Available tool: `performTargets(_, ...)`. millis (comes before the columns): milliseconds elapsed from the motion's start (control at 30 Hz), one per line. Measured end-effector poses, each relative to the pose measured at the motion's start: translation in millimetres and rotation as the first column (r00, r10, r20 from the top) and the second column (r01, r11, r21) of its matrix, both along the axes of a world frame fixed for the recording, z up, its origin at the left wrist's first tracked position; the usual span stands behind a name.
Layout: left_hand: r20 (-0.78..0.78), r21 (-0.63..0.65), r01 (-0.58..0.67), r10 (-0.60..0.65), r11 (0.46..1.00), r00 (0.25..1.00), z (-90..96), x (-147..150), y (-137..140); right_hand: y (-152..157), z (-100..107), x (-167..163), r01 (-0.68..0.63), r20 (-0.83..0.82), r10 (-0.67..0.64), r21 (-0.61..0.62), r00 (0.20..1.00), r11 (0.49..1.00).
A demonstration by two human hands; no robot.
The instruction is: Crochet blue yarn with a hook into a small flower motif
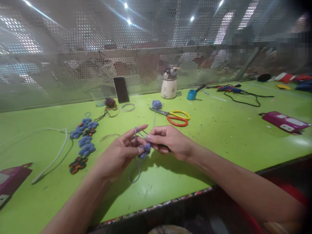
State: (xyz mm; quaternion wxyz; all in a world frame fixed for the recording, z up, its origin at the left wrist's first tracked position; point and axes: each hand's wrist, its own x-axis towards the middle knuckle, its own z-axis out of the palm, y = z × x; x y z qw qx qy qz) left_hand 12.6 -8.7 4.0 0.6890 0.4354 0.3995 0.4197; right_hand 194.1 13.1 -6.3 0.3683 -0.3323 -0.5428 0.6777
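My left hand (122, 150) pinches a small blue-purple crochet piece (145, 150) between thumb and fingers. A strand of the same yarn loops over its raised index finger, and a loose tail (135, 181) hangs below. My right hand (172, 139) is closed against the piece, gripping a thin crochet hook (144, 132) that is mostly hidden by the fingers. From the work, yarn runs back to a small blue-purple ball (157, 104) beyond my hands. Scissors (168, 114) with one yellow and one red handle lie beside that ball.
Finished crochet flowers (85, 141) lie left on the green table (219, 143). Behind are a dark multicoloured yarn ball (110, 103), a phone (121, 89), a ring (128, 107), a bottle (169, 85) and a blue pot (192, 94). Purple power strips (284, 122) and cables flank the sides.
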Motion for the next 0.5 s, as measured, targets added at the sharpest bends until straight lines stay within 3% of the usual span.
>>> performTargets(167,-0.007,0.027,0.045,-0.045,0.999,0.999,-0.9,-0.5,-1.6,-0.4,3.8,1.0,0.031,0.042,-0.034,0.06,0.999,0.998)
performTargets(367,0.032,0.011,0.119,-0.119,0.993,0.992,-0.9,-0.7,-4.1,-5.6,9.4,0.1,0.011,0.029,-0.021,0.303,0.999,0.953)
performTargets(500,0.038,0.036,0.143,-0.145,0.989,0.989,-0.8,1.0,-4.4,-7.6,9.4,-1.9,-0.016,0.018,0.011,0.318,1.0,0.948)
